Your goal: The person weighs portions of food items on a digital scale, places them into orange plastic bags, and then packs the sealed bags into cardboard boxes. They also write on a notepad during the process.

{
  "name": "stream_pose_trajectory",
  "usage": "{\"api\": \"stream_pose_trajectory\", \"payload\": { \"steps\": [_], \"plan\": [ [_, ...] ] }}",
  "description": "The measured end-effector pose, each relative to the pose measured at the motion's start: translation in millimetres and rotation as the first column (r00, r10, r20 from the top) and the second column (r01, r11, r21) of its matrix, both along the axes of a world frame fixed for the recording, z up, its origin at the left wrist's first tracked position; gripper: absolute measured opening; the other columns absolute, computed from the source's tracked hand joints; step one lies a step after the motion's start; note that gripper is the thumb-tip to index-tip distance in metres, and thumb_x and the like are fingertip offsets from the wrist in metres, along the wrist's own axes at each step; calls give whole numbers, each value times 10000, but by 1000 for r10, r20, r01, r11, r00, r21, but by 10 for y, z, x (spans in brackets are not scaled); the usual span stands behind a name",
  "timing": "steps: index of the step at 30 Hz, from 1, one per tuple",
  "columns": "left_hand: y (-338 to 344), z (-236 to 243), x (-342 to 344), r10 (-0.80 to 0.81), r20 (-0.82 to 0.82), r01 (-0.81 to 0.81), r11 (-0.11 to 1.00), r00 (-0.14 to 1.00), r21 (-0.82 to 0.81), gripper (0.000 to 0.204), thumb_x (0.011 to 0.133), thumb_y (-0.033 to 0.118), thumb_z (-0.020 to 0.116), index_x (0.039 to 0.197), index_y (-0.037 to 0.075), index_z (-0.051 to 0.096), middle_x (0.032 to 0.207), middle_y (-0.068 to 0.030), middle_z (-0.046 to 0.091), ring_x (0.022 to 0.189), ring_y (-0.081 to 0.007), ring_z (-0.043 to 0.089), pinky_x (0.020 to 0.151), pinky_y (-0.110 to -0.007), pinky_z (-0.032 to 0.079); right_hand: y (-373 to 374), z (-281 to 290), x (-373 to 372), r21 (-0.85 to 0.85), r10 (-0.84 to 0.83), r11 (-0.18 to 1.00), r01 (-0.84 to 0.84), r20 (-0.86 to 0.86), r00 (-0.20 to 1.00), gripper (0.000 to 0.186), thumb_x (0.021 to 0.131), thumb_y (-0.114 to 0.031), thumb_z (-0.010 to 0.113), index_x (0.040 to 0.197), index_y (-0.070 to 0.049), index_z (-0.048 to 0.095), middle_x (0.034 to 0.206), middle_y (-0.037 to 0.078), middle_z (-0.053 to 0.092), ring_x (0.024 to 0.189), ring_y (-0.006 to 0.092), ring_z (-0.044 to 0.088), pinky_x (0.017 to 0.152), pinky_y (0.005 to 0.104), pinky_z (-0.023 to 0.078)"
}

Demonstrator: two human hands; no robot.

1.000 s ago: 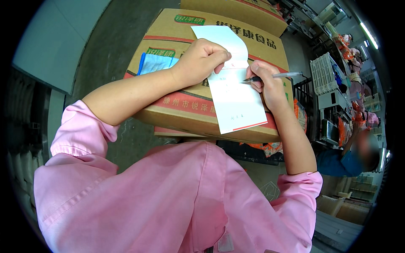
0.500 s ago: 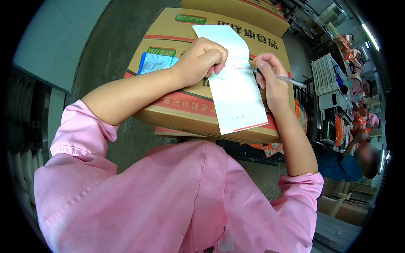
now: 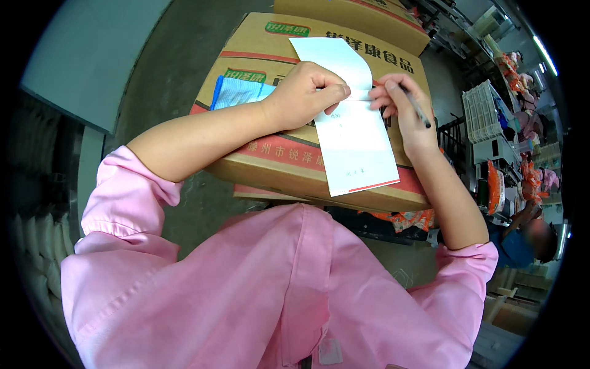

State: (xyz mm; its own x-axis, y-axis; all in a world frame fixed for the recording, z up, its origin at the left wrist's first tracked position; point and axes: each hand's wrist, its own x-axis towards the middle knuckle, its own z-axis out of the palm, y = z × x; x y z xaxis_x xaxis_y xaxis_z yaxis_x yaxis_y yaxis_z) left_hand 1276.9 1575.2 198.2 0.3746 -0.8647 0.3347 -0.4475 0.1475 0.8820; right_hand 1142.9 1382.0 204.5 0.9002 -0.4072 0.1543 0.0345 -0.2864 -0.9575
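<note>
A white notepad (image 3: 359, 144) lies on a cardboard box (image 3: 270, 169), its upper page (image 3: 335, 58) folded back and a few handwritten marks on the lower sheet. My left hand (image 3: 310, 92) is closed over the pad's left side, thumb and fingertips at the fold; its curled fingers are partly hidden. Just right of the fold is my right hand (image 3: 405, 107), with a dark pen (image 3: 416, 106) held between thumb and fingers, its rear end slanting down toward the wrist. Next to my left wrist sits a light-blue folded cloth (image 3: 239, 92) with a blue edge.
Another cardboard box (image 3: 350, 18) stands beyond this one. On the right are white stacked crates (image 3: 483, 111), benches with orange packages (image 3: 493, 184) and a person in blue (image 3: 517, 246). A pale panel (image 3: 86, 55) stands at the left.
My left hand has shifted right, its thumb now stretched to the pad's fold. The right hand has lifted off the sheet, and the pen has turned within its fingers.
</note>
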Motion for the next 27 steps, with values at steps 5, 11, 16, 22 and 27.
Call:
{"api": "stream_pose_trajectory", "payload": {
  "steps": [5,11,16,22,27],
  "plan": [
    [29,26,-56,-86,-53,86,996,995,-5,432,949,255,531,585,25,571,513,-13,477,522,-99,414,533,-297,368,-389,-264,440,-335,25,942,32,164,986,133,955,-151,577,969,-18,565,934,80,688,820,127,612,736,246,452],
    [-25,-121,-52,-162,542,240,968,825,-75,352,908,205,524,591,56,497,554,-75,473,501,-236,477,486,-354,368,-272,-211,518,112,3,994,-9,54,999,141,934,-141,605,996,-31,541,933,41,599,905,123,555,851,247,423],
    [-19,-123,-145,-101,771,288,951,629,-110,238,788,205,643,599,122,524,545,-27,442,484,-255,474,452,-361,350,-300,-129,413,423,69,896,-135,168,983,140,906,-144,615,997,-71,539,936,26,580,910,121,526,871,273,408],
    [28,43,-136,52,895,389,888,443,-245,118,691,194,691,644,147,593,562,23,401,463,-151,436,417,-312,306,-453,9,-59,213,251,951,-223,-113,961,166,819,36,443,936,-62,506,1100,69,633,1013,125,556,924,281,422],
    [100,87,-209,151,912,503,794,382,-342,128,693,218,680,711,149,575,599,24,403,477,-136,414,434,-292,278,-671,-109,-96,-91,355,931,-354,-7,935,59,903,-31,526,953,-47,498,1247,176,605,1114,182,582,983,299,422]
  ]
}}
